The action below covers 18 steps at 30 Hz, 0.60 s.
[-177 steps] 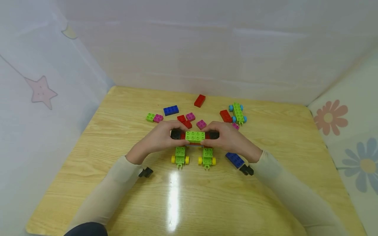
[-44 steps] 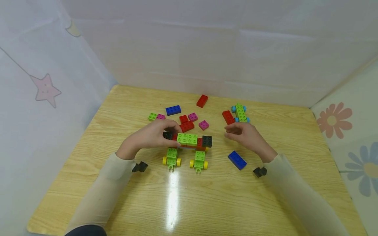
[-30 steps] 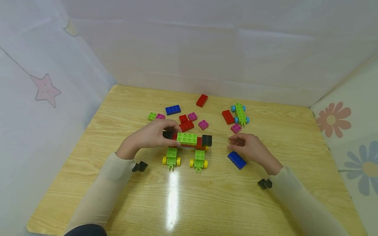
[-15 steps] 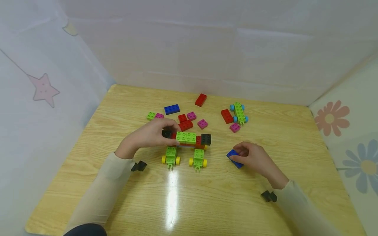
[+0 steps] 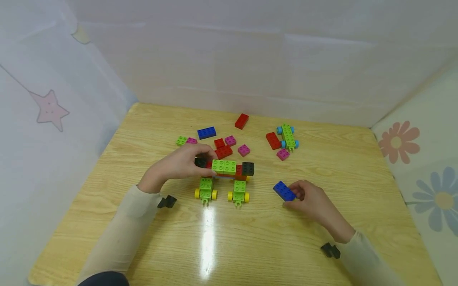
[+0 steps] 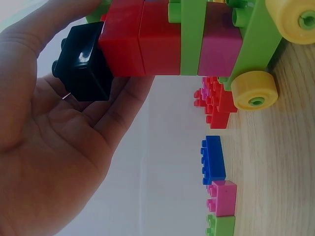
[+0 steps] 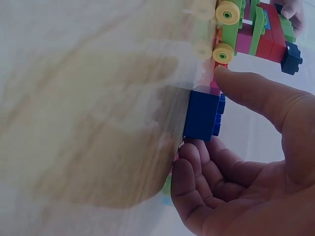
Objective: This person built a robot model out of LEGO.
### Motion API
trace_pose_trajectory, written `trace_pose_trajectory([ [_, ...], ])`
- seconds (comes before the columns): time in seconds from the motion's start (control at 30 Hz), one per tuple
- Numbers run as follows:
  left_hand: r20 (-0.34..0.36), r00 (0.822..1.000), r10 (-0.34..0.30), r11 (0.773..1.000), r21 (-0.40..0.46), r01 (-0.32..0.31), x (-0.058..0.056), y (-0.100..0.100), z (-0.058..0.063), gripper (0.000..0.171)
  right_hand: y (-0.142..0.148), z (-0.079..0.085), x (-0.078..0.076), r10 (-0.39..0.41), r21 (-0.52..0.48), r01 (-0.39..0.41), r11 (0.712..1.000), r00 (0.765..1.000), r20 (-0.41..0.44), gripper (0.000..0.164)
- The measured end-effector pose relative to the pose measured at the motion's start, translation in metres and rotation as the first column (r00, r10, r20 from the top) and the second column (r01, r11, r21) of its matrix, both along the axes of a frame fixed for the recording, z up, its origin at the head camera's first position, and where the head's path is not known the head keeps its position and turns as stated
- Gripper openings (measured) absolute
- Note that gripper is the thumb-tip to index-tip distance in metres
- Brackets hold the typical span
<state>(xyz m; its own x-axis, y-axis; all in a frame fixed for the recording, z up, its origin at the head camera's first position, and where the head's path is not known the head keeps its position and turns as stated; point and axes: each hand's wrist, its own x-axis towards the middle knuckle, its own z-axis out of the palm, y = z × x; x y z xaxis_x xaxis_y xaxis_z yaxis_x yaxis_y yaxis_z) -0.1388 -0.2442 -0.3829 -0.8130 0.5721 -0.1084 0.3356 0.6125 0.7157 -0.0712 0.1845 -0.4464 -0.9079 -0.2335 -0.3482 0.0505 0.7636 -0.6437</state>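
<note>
Head view: one wooden table (image 5: 322, 167). Left hand (image 5: 177, 163), gripping the left end of one brick build (image 5: 224, 167) with yellow wheels (image 5: 247, 197), near mid-table. Right hand (image 5: 316, 201), toward the right edge, curled about one end of one blue brick (image 5: 284, 190). Toward the far edge: one red brick (image 5: 241, 121), one second blue brick (image 5: 206, 133). Toward the far right corner: one wheeled base (image 5: 288, 136). Step in hand, as judged: steadying the build, taking up the blue brick.

Left wrist view: hand around one black brick (image 6: 81, 61) at the build's end.

Right wrist view: blue brick between thumb and curled fingers, narrow hold; firmness, and clearance from the table, cannot be told. Next move, as judged, calls for: firm pinch on the brick's sides, build kept steady.
</note>
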Motion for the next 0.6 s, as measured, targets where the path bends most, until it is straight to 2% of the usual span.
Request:
trace_pose_trajectory([
  [0.33,0.007,1.0,0.015,1.0,-0.007,-0.015,0.003,0.0,0.002,0.036,-0.002,0.002,0.001,-0.02,0.024,0.021,1.0,1.0,-0.018,0.05],
  [0.5,0.005,1.0,0.012,1.0,-0.014,-0.012,0.002,0.0,0.003,0.036,-0.006,0.002,-0.004,-0.024,0.019,0.025,0.999,0.998,-0.065,0.043],
  [0.6,0.007,1.0,0.009,1.0,-0.015,-0.008,0.001,0.001,0.003,0.036,-0.01,0.008,-0.01,-0.015,0.017,0.017,1.0,0.994,-0.104,0.039],
])
